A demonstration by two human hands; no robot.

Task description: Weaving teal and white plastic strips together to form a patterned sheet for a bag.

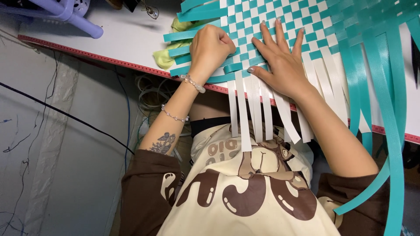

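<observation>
Left hand (211,46) fisted, pinching a teal strip (232,67) running left-right at centre frame; right hand (280,61) splayed flat, holding nothing, on the woven mat (280,17).

Cream shirt with brown cartoon print, brown sleeves, bead bracelets, forearm tattoo

woven mat (280,17): teal-white checker | cloth (168,54): yellow-green, perhaps | table edge (109,59): red

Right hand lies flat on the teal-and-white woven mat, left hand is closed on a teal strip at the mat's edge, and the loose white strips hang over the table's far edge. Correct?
Not quite. In the head view the white strips hang over the table's near edge, toward the person. The rest holds: right hand flat on the mat, left hand closed on a teal strip.
</observation>
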